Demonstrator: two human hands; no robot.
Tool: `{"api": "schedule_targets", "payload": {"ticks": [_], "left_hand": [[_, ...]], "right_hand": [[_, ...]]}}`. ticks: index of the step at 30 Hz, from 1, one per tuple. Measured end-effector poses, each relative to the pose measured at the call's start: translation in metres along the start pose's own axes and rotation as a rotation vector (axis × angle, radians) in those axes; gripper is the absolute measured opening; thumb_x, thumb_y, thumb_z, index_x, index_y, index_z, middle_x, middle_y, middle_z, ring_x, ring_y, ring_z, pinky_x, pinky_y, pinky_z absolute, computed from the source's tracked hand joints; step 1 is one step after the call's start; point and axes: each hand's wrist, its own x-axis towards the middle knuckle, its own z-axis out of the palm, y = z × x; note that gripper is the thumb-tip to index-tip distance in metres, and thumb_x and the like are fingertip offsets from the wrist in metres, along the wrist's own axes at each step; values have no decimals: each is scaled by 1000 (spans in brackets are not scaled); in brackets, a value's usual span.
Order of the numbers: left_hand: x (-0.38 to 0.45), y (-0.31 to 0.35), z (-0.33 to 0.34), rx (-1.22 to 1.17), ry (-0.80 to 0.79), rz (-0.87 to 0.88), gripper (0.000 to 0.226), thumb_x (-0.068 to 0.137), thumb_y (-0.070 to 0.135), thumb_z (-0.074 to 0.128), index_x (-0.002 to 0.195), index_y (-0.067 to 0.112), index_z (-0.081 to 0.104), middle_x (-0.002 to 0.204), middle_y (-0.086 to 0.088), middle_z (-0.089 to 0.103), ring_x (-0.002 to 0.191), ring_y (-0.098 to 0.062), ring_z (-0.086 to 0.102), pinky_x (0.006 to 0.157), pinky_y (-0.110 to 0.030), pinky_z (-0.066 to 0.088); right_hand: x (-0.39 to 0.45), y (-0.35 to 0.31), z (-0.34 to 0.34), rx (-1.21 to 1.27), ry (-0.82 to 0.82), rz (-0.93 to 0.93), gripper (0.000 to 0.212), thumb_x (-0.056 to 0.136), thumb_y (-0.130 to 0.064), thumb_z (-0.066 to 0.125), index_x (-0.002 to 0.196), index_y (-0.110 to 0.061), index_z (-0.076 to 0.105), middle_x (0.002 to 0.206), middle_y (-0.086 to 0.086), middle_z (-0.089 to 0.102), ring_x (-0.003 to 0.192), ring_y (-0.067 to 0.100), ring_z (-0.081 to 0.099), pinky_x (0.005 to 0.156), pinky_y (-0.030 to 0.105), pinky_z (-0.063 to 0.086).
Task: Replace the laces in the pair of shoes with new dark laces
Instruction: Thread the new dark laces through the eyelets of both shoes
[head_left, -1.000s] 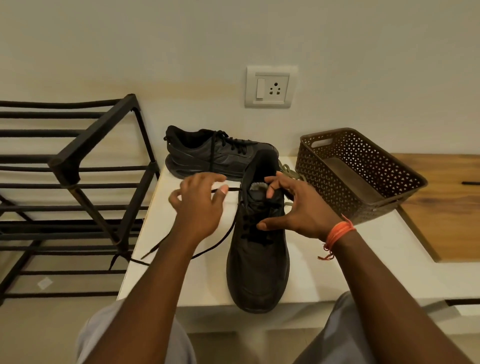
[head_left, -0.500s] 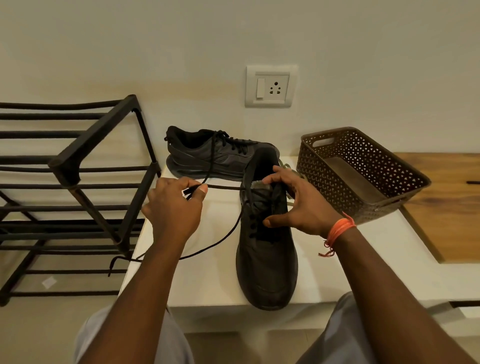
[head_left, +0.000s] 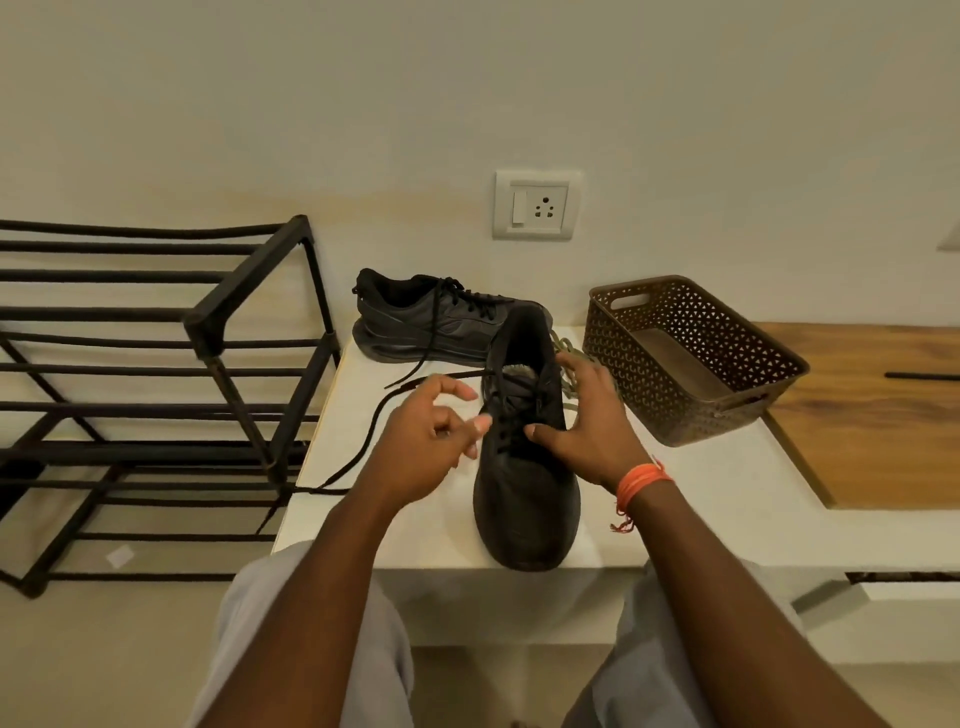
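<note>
Off the left edge of the white worktop (head_left: 701, 493) stands the black metal shoe rack (head_left: 208, 332), and the loose tail of the new dark lace (head_left: 363, 447) trails from the worktop's left edge back toward the shoe. A moment ago the left hand (head_left: 426, 436) was out to the left, pinching that lace taut; now it has come back in beside the near shoe (head_left: 524, 467), fingers loosely curled with forefinger and thumb apart, and I cannot tell whether it has any lace between them. It looks to have let the pulled length drop, which suggests one eyelet pass is finished and the next is being lined up. The near shoe sits toe toward the front edge, partly laced. The right hand (head_left: 587, 415) rests on its right side, thumb pressed near the eyelets and fingers spread around the collar, steadying it. The far shoe (head_left: 436, 322) lies on its side at the back edge, already wearing dark laces. An olive old lace (head_left: 569, 358) lies just behind the right hand, beside the brown basket (head_left: 691, 358).
</note>
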Motion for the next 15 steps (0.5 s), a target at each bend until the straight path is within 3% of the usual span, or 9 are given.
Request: {"api": "schedule_targets", "payload": {"ticks": [2, 4, 7, 9, 10, 13, 15], "left_hand": [[-14, 11, -4, -309, 61, 144, 16, 97, 17, 53, 111, 17, 60, 76, -5, 72, 72, -14, 66, 77, -28, 55], [-29, 13, -5, -464, 15, 244, 26, 100, 13, 42, 117, 12, 61, 98, -5, 74, 96, -17, 68, 90, -28, 52], [-43, 5, -2, -542, -144, 293, 36, 102, 14, 34, 133, 12, 52, 130, 1, 63, 130, -12, 50, 109, -25, 35], [-45, 6, 0, -536, -200, 263, 41, 103, 9, 29, 139, 15, 47, 135, 5, 58, 133, -6, 44, 108, -17, 32], [-46, 8, 1, -512, -190, 240, 42, 103, 6, 29, 138, 17, 48, 134, 8, 59, 131, -2, 45, 103, -12, 36], [-45, 12, 6, -515, 72, 142, 34, 100, 4, 41, 125, 17, 61, 117, 8, 69, 115, 2, 58, 90, -10, 46], [-40, 7, 8, -513, 383, -10, 24, 95, 8, 54, 108, 21, 69, 103, 8, 73, 103, -2, 65, 87, -16, 49]], "right_hand": [[-23, -13, 5, 106, 174, -61, 46, 74, -16, 80, 113, -18, 57, 117, 3, 54, 102, 14, 54, 88, 24, 47], [-47, -24, 13, 345, 62, -81, 26, 76, -10, 78, 97, -12, 63, 96, 6, 64, 84, 15, 61, 75, 25, 52], [-79, -32, 34, 699, -346, -3, 44, 78, -7, 75, 119, -9, 61, 118, 9, 65, 102, 17, 64, 89, 30, 54], [-86, -34, 48, 719, -444, -23, 56, 81, -15, 74, 133, -17, 52, 133, 0, 57, 118, 15, 58, 98, 33, 50], [-86, -35, 52, 705, -445, -50, 52, 84, -19, 72, 132, -18, 53, 132, -1, 58, 118, 16, 58, 99, 35, 50], [-84, -34, 47, 642, -384, -67, 17, 95, -19, 60, 102, -5, 63, 93, 9, 69, 85, 16, 68, 79, 28, 56], [-84, -31, 35, 637, -326, -45, 22, 98, -22, 54, 86, -6, 62, 64, 6, 60, 54, 10, 56, 57, 21, 49]]}}
